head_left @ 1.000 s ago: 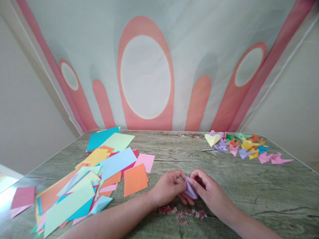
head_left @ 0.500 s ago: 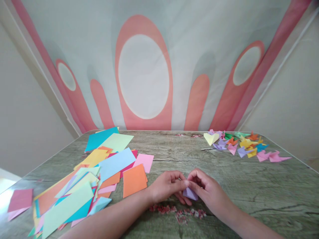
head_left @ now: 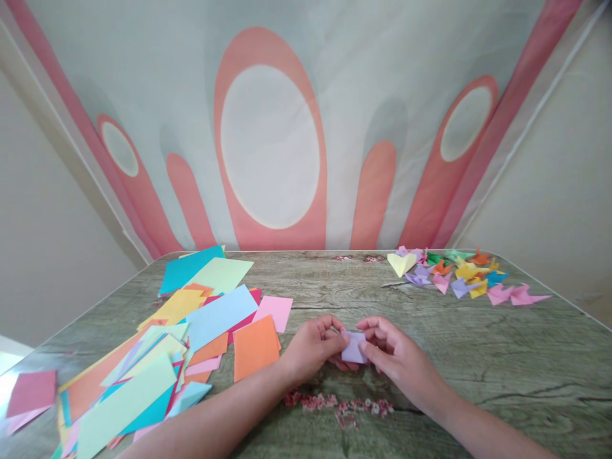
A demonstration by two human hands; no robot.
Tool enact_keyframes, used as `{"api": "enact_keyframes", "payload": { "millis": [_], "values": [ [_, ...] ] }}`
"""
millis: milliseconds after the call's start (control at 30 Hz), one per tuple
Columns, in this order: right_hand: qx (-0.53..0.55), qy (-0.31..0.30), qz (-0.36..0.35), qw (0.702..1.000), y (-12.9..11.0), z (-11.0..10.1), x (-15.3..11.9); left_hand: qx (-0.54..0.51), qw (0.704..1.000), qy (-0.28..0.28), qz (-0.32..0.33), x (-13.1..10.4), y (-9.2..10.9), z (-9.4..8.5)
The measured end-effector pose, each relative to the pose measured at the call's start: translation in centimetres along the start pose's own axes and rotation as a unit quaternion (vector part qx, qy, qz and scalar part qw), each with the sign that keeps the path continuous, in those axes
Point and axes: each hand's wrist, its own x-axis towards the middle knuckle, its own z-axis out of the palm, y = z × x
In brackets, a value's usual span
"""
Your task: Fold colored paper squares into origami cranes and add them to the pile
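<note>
A small folded piece of lilac origami paper is held between my two hands, just above the wooden table. My left hand pinches its left edge, thumb on top and fingers curled beneath. At its right edge, the thumb of my right hand presses on the paper, and the other fingers bend behind it. The lilac piece now shows as a flat, roughly square face. Its underside is hidden.
Colored paper sheets lie in a loose pile on the left, with an orange stack beside my left forearm. Several folded paper birds and a pale yellow folded piece sit at the back right. A printed cloth hangs behind the table.
The lilac paper has been turned from a tilted, pointed shape to a flat square facing up. My hands have moved slightly apart and up. The view has shifted a little.
</note>
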Motion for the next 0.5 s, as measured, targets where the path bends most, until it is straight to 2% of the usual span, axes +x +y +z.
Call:
{"api": "enact_keyframes", "payload": {
  "millis": [100,200,267,367,500],
  "values": [
    [-0.021,0.033,0.002,0.999,-0.2,-0.2,-0.1,0.056,0.997,-0.042,-0.014,-0.5,0.0,0.5],
    [-0.04,0.038,-0.019,0.998,-0.6,-0.2,-0.4,0.1,0.991,-0.082,-0.034,-0.9,0.0,1.1],
    [-0.034,0.051,-0.031,0.998,-0.9,-0.4,-0.6,0.096,0.993,-0.068,-0.025,-1.0,-0.1,1.3],
    [-0.006,0.078,-0.037,0.996,-1.3,-0.7,-0.8,0.064,0.998,-0.017,0.022,-0.7,-0.1,1.1],
    [-0.012,0.059,-0.05,0.997,-2.0,-1.1,-0.8,0.062,0.995,0.019,0.075,-0.6,0.1,0.9]
  ]
}}
